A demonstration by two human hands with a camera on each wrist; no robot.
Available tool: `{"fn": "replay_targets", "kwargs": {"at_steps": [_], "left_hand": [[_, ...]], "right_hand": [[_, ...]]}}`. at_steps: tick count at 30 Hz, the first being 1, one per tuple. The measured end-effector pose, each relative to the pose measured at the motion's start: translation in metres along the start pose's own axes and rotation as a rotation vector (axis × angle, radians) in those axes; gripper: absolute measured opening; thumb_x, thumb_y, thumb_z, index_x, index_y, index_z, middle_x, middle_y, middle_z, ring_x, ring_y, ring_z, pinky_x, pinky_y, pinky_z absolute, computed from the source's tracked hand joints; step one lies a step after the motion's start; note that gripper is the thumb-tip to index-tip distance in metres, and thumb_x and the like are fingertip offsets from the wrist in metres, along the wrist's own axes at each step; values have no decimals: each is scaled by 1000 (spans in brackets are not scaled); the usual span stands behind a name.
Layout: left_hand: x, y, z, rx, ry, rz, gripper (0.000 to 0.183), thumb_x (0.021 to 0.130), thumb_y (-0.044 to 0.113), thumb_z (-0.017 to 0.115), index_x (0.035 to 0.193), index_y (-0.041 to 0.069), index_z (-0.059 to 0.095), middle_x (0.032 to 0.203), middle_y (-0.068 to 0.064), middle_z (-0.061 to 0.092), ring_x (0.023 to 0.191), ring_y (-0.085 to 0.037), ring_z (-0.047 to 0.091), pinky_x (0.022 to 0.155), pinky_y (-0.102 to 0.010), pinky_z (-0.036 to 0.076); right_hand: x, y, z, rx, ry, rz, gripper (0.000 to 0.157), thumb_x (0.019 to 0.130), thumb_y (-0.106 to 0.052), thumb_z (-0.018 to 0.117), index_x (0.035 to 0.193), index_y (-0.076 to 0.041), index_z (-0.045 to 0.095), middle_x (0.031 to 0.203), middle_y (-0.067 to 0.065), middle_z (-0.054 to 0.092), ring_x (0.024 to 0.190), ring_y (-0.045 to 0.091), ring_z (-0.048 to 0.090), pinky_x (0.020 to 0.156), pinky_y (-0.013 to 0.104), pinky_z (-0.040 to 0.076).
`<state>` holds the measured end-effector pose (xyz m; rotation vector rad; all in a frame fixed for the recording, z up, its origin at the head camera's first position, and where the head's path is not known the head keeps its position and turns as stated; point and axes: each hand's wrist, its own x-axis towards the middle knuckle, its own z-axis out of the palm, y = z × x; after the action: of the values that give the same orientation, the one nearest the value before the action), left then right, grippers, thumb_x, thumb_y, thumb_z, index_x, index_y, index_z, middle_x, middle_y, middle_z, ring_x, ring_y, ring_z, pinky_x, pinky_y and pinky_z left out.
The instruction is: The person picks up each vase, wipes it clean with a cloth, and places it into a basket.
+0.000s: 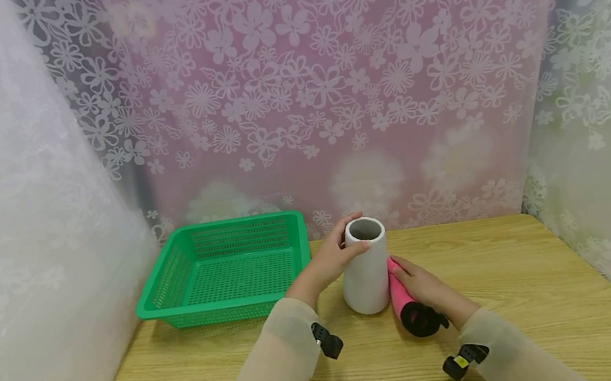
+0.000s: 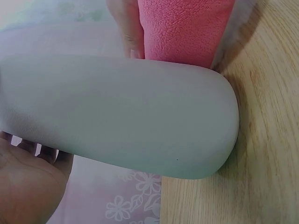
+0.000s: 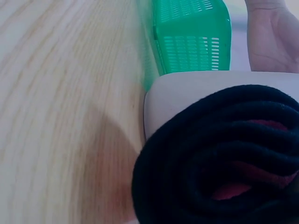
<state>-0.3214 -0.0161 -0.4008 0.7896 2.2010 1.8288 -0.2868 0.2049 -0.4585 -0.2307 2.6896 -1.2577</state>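
A tall white vase [image 1: 366, 281] with a round open top stands on the wooden table. Near its rim my left hand [image 1: 331, 260] grips it, thumb on the front and fingers around the far side. Close against the vase's right side is a roll of pink fleece cloth [image 1: 401, 292] with a black end. My right hand [image 1: 423, 284] holds this roll, thumb on top. From the right wrist, the black end [image 3: 187, 140] shows coiled layers with pink inside; it hides the right fingers and part of the vase [image 3: 173, 93].
A green plastic basket [image 1: 227, 305] with slotted walls sits at the back left of the table [image 1: 470, 244]. A pink flowered curtain [image 1: 329, 113] hangs behind the table, with pale sheets [image 1: 6, 231] on both sides. Each wrist carries a small black camera [image 1: 327, 340].
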Motion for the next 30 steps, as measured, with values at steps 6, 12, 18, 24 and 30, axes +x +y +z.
{"fn": "replay_targets", "kwargs": {"at_steps": [6, 12, 18, 24, 30], "left_hand": [[-1, 0, 2, -20, 8, 2, 64, 99, 28, 64, 156, 29, 34, 148, -1, 45, 134, -24, 47, 108, -50, 40], [-2, -1, 3, -29, 30, -3, 63, 99, 26, 65, 154, 28, 35, 145, -2, 47, 132, -23, 48, 107, -49, 41], [-1, -2, 4, -38, 47, -3, 61, 99, 25, 65, 151, 24, 33, 145, -5, 45, 130, -24, 48, 107, -48, 41], [-1, -3, 4, -51, 51, -3, 62, 99, 24, 65, 152, 20, 33, 145, -6, 45, 131, -25, 48, 108, -47, 41], [-2, 0, 2, -85, 50, -19, 61, 99, 21, 65, 152, 21, 35, 145, -5, 47, 130, -23, 48, 109, -46, 40]], "right_hand": [[-4, -3, -7, -3, 7, -1, 57, 111, -27, 34, 157, 2, 20, 157, 33, 23, 145, 51, 21, 115, 65, 16], [-7, -5, -15, -23, 45, -34, 58, 110, -30, 36, 157, 2, 22, 155, 34, 26, 142, 53, 25, 114, 66, 19], [-11, -9, -21, -46, 48, -31, 61, 110, -36, 34, 159, -2, 20, 156, 33, 26, 142, 53, 26, 113, 67, 20], [-16, -18, -29, -65, 44, -35, 62, 110, -38, 32, 160, -5, 16, 158, 32, 23, 142, 53, 25, 113, 68, 20], [-22, -23, -37, -46, 60, -41, 63, 110, -42, 31, 161, -8, 16, 155, 33, 28, 138, 52, 33, 111, 68, 24]]}}
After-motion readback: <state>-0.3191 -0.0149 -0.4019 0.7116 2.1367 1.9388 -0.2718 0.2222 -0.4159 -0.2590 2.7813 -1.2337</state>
